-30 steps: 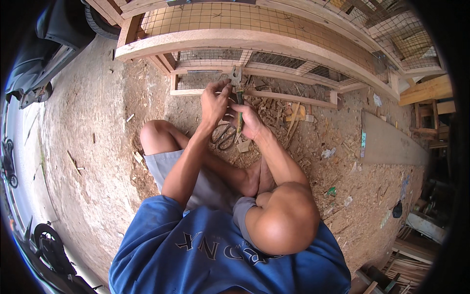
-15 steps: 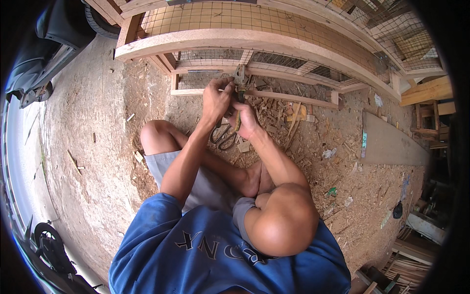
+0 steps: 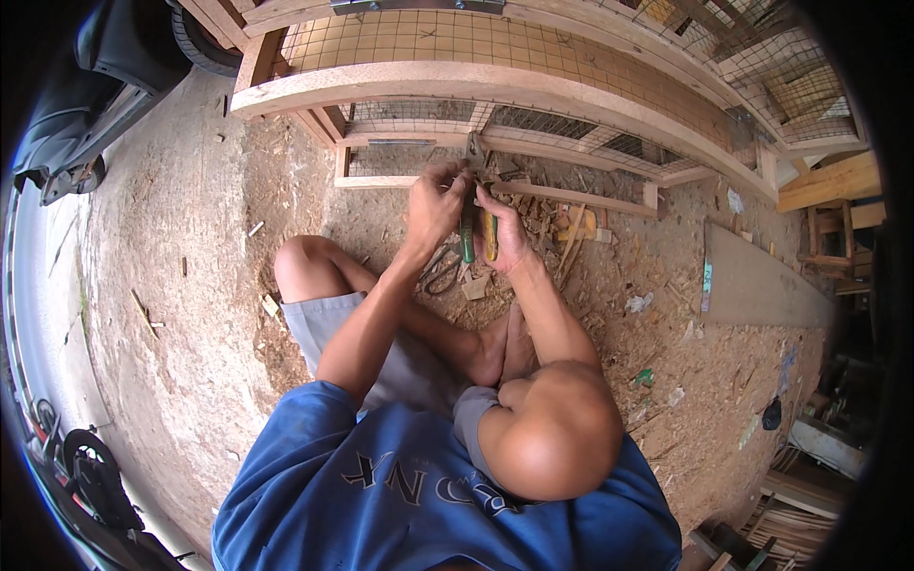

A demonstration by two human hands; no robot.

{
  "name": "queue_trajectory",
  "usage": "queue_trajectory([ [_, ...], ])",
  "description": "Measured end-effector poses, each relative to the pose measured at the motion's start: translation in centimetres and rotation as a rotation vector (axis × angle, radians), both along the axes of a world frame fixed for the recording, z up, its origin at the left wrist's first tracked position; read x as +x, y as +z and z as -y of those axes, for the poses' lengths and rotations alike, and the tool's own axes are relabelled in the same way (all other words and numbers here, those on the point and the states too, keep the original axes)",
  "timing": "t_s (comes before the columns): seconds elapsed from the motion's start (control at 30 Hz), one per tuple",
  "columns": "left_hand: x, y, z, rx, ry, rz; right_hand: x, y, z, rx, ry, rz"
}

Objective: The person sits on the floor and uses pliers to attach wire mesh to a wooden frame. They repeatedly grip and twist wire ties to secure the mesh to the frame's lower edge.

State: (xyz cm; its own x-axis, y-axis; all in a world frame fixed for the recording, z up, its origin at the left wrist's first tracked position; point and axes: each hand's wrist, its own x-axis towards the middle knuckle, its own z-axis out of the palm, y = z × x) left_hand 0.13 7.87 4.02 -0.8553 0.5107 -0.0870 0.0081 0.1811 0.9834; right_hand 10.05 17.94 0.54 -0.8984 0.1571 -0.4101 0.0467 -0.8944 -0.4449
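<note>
My right hand is closed on a pair of pliers with green and yellow handles. The handles stand spread apart, and the metal jaws point away from me toward a low wooden frame. Close beside the jaws, my left hand is pinched at the fingertips; whatever it grips is too small or hidden to name. Just beyond both hands lies the wooden frame with wire mesh, its near rail passing behind the pliers. A pair of dark-handled scissors rests on the ground below my hands.
A larger mesh-covered wooden frame spans the far side. Wood scraps and shavings litter the ground. To the right lies a flat board near a small wooden stool. Motorcycles stand at the left, including a black wheel.
Both hands have shifted slightly right. The pliers have turned, and their green and yellow handles now show spread apart, where earlier the hands mostly covered them.
</note>
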Motion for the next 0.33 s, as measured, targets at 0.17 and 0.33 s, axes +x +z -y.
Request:
queue_trajectory([
  [0.17, 1.2, -0.1, -1.0, 0.133, 0.051, 0.108, 0.9, 2.5, -1.3, 0.26, 0.088, 0.039],
  [0.33, 0.9, -0.6, -0.3, 0.056, -0.114, 0.493, 0.6, 2.8, -2.0, 0.372, 0.189, 0.12],
])
